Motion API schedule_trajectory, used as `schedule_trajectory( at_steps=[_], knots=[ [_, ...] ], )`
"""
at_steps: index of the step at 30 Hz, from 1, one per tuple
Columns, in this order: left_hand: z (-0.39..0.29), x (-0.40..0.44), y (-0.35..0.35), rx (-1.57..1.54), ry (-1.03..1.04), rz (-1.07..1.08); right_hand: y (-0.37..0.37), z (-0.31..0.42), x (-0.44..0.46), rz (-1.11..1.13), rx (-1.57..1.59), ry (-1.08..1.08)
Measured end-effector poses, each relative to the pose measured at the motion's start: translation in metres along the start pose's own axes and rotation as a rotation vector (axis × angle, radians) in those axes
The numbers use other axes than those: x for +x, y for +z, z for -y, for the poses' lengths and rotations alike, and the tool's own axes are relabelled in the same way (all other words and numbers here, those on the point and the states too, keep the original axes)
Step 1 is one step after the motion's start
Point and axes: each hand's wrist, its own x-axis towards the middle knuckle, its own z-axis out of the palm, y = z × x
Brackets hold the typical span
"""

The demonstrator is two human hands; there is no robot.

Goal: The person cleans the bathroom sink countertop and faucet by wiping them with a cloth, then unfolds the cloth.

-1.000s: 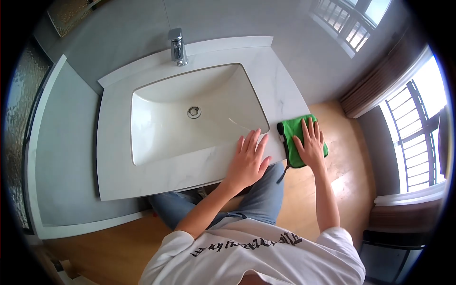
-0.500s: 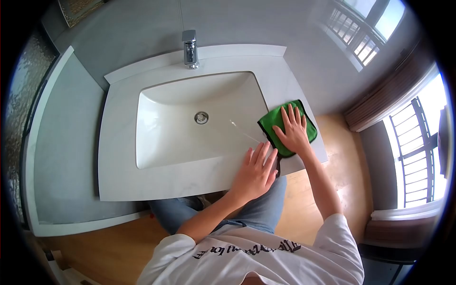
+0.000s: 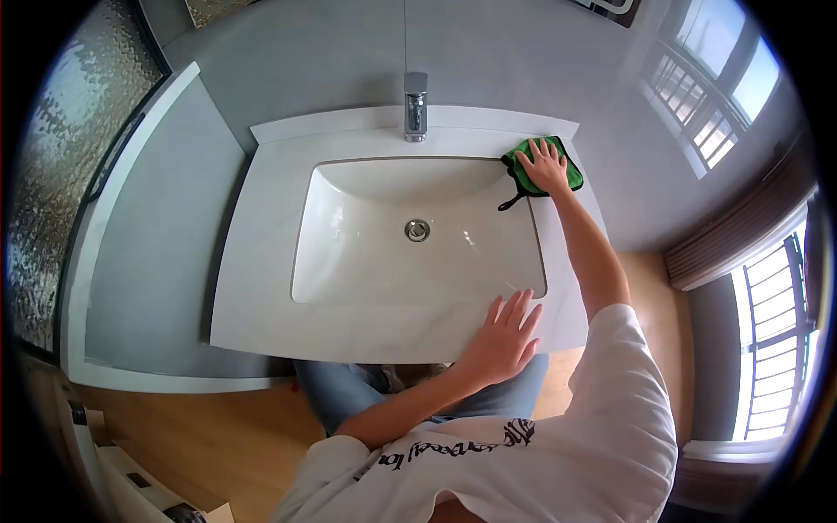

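Flat on a green cloth with black edging [image 3: 573, 174] rests my right hand [image 3: 544, 167], its fingers spread. The cloth lies on the back right corner of the white countertop [image 3: 261, 235], and its dark loop hangs over the basin's edge. My left hand [image 3: 501, 340] is at the counter's front right edge, fingers apart, holding nothing. Between the hands and to the left is the white basin [image 3: 366, 261], with a round metal drain [image 3: 417, 230] in its floor.
A chrome faucet [image 3: 416, 109] stands behind the basin at the back of the counter. A grey partition with a white edge [image 3: 148, 253] is at the left. Curtains [image 3: 732, 218] and a barred window [image 3: 774, 331] are on the right.
My right hand has slid the green cloth from the counter's front right edge to its back right corner. My left hand stays near the front edge, fingers apart. The view has shifted.
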Motion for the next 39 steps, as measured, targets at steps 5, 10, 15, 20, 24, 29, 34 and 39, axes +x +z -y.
schedule_trajectory(
  at_steps=[5,10,15,20,24,29,34,39],
  knots=[
    [0.005,-0.001,0.006,-0.011,-0.015,-0.027,-0.006,0.0,-0.033,0.037,-0.06,-0.018],
    [0.001,-0.002,-0.001,-0.082,-0.005,-0.135,-0.028,-0.011,-0.139,0.033,-0.065,-0.087],
    [0.003,-0.003,0.001,-0.146,0.034,-0.19,-0.054,-0.005,-0.269,-0.063,-0.084,-0.078],
    [0.008,-0.004,0.007,-0.197,0.153,-0.218,-0.063,0.029,-0.341,-0.104,-0.101,0.092],
    [0.008,-0.009,0.006,-0.069,0.218,-0.144,-0.059,0.042,-0.357,-0.132,-0.085,0.087],
    [-0.001,-0.03,-0.004,0.034,0.099,-0.133,-0.068,0.054,-0.359,-0.103,-0.032,0.016],
    [-0.013,-0.062,-0.024,0.122,-0.004,-0.19,-0.082,0.069,-0.366,-0.048,0.031,-0.149],
    [-0.008,-0.105,-0.066,0.205,-0.174,-0.239,-0.083,0.117,-0.366,0.003,0.102,-0.342]
  ],
)
